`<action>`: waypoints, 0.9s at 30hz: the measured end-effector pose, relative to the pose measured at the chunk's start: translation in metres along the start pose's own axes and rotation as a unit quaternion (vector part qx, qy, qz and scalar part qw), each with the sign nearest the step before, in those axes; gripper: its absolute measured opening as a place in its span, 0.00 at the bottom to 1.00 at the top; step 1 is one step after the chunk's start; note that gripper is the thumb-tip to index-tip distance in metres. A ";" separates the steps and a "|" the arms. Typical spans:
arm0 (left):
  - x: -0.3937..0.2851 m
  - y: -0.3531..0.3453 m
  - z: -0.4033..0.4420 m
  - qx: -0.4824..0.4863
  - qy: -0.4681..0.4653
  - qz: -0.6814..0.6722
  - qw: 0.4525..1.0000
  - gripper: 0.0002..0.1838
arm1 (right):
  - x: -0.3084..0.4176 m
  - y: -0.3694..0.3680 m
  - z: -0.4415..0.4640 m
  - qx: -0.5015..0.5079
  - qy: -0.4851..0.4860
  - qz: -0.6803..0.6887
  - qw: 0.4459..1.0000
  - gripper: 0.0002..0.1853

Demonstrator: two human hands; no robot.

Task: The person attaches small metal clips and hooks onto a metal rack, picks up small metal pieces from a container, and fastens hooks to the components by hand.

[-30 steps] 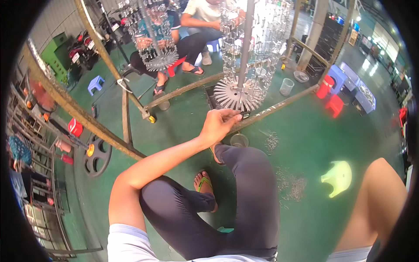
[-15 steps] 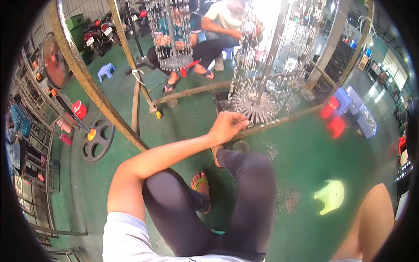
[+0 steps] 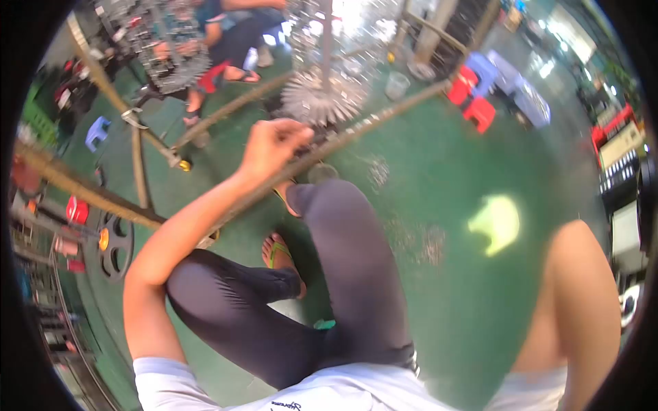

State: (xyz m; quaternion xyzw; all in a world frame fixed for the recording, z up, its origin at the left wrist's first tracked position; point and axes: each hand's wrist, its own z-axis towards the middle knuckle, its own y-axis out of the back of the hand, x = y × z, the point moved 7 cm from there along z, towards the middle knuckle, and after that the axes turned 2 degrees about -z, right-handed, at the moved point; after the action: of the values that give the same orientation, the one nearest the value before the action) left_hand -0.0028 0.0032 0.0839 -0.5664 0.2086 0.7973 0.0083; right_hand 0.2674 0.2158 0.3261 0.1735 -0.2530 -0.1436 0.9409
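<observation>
My left hand (image 3: 274, 147) is raised over a wooden beam (image 3: 367, 127), thumb and fingers drawn together in a pinch. Whatever may be between the fingertips is too small and blurred to make out. Just beyond the fingertips is a round metal piece with radiating fins (image 3: 322, 103), at the base of an upright pole. Many small shiny metal parts hang in strands around that pole (image 3: 327, 48). Of my right arm (image 3: 579, 294) only the bent elbow and parts beside it show at the right; my right hand is out of the frame.
A clear cup (image 3: 322, 172) stands by my foot; small metal bits (image 3: 433, 245) lie scattered on the floor. A yellow-green stool (image 3: 497, 225) is at the right, red stools (image 3: 478, 114) farther back. Another person's arm (image 3: 214, 31) shows beyond a second hanging rack (image 3: 168, 55).
The whole view has shifted, so the scene sits farther left and higher than half a second ago. My left hand stays near the finned piece, still pinched.
</observation>
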 end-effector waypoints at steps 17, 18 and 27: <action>0.005 0.018 -0.020 -0.014 0.015 -0.003 1.000 0.13 | -0.407 -0.060 -0.488 -0.014 -0.635 -0.208 0.744 0.17; 0.005 0.017 -0.021 -0.010 0.013 0.007 1.000 0.13 | -0.410 -0.071 -0.493 0.018 -0.642 -0.215 0.736 0.15; 0.010 0.014 -0.010 -0.007 0.015 -0.003 1.000 0.11 | -0.481 -0.158 -0.485 0.320 -0.501 -0.304 0.744 0.09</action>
State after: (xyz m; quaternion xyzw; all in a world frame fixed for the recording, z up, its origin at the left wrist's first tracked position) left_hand -0.0005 -0.0155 0.0769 -0.5792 0.2013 0.7899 0.0032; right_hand 0.0941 0.3692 -0.3353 0.4355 -0.6529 -0.3989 0.4743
